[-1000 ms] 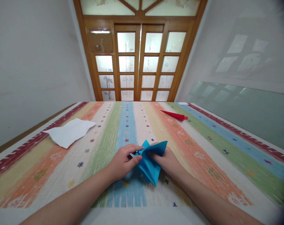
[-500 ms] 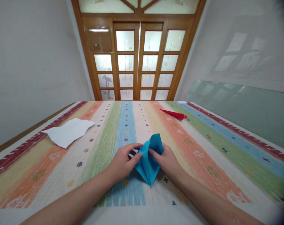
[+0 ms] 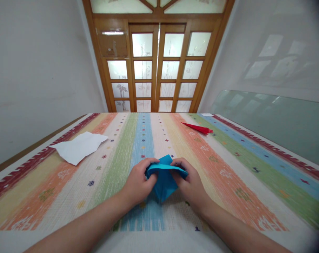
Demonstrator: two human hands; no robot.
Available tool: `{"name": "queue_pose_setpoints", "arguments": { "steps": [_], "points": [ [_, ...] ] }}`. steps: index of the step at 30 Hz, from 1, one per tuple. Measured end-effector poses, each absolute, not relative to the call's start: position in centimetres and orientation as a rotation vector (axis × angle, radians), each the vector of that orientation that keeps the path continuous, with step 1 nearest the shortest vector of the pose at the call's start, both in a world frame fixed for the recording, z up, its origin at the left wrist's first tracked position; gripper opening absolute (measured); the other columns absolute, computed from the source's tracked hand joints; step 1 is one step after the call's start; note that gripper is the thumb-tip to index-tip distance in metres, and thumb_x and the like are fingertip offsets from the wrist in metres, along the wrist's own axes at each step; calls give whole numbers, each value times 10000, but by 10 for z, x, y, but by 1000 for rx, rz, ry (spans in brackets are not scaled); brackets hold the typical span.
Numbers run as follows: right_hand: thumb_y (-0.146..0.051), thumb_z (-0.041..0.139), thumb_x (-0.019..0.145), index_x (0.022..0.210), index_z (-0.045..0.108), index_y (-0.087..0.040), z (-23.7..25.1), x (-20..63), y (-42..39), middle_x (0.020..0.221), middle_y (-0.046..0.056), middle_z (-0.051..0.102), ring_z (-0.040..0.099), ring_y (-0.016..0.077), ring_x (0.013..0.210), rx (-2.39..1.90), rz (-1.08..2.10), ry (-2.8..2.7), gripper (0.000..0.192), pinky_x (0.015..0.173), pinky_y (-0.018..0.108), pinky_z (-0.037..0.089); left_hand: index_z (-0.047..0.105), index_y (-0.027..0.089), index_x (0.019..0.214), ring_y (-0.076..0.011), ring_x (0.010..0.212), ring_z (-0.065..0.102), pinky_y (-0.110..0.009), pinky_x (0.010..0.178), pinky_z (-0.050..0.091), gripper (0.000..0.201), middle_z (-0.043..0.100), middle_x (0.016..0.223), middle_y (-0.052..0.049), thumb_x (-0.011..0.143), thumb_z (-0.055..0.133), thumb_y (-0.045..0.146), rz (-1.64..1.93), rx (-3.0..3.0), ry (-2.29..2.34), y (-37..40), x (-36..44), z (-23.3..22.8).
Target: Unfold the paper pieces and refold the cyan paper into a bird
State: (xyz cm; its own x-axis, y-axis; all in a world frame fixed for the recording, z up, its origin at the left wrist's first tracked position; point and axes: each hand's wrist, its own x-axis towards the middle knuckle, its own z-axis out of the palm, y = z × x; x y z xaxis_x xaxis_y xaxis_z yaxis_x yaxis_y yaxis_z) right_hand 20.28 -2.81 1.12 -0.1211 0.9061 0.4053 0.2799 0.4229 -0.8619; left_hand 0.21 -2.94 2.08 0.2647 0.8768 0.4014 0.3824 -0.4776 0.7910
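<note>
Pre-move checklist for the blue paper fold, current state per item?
1. Left hand grips the blue paper: ok.
2. Right hand grips its other side: ok.
3. Paper over the striped tablecloth, lower tip touching it or not: cannot tell.
4. White sheet lies apart from the hands: ok.
5. Red folded paper lies apart, far side: ok.
6. Crease alignment inside the fold: cannot tell.
</note>
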Motion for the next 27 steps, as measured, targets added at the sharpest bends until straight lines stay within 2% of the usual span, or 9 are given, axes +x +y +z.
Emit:
{"name": "queue_pose_setpoints", "arguments": {
  "steps": [2,5,8,13,19,21,25,27],
  "points": [
    [-172,564,850,955,597,-243,11,201,-31,899,20,626,565,210,821,-1009,745,-1697,131,721,324,433,643,209,1140,-225,1021,630,-371,944,453,378,704,1078,-51,808,515,81,1194,1950,1164,-29,2,20],
    [-107,524,797,1010,576,-245,10,198,-34,969,29,622,566,213,867,-938,767,-1778,259,738,325,435,656,208,1097,-220,996,635,-360,913,459,386,711,1039,-40,791,477,56,1246,1887,1175,-28,0,20],
    [-118,526,822,1031,565,-244,9,197,-35,1021,43,620,568,218,894,-917,775,-1827,246,748,330,437,665,205,1072,-211,959,641,-341,873,467,364,716,1006,-30,795,478,61,1282,1846,1184,-26,-3,19],
    [-252,518,947,992,579,-238,11,196,-36,929,42,617,566,212,823,-976,817,-1800,78,717,330,438,679,210,1086,-215,963,650,-342,877,474,306,727,1012,-32,853,502,121,1288,1846,1209,-24,-3,20],
    [-375,484,1001,1021,616,-244,10,195,-35,939,50,637,580,222,835,-970,851,-1758,187,751,344,457,701,216,1030,-234,1005,647,-359,923,468,187,727,1014,-47,919,560,266,1296,1882,1204,-25,-2,21],
    [-405,480,1001,1050,636,-246,7,196,-34,958,53,652,592,235,869,-996,875,-1715,228,783,354,469,697,206,1057,-240,1015,646,-368,927,468,238,724,1037,-62,952,532,340,1300,1894,1167,-26,-3,20],
    [-494,482,987,1111,658,-236,-2,198,-28,1076,76,683,603,293,1025,-1099,950,-1515,336,910,406,466,703,195,1110,-232,1055,641,-383,979,449,440,724,1092,-79,1038,319,400,1318,1871,1065,-27,-3,19],
    [-535,505,968,1159,654,-230,-5,199,-25,1143,90,681,596,314,1079,-1127,998,-1430,389,959,428,453,709,201,1115,-227,1049,644,-374,961,460,423,726,1106,-76,1038,337,385,1288,1876,1103,-28,-3,19]
  ]
}}
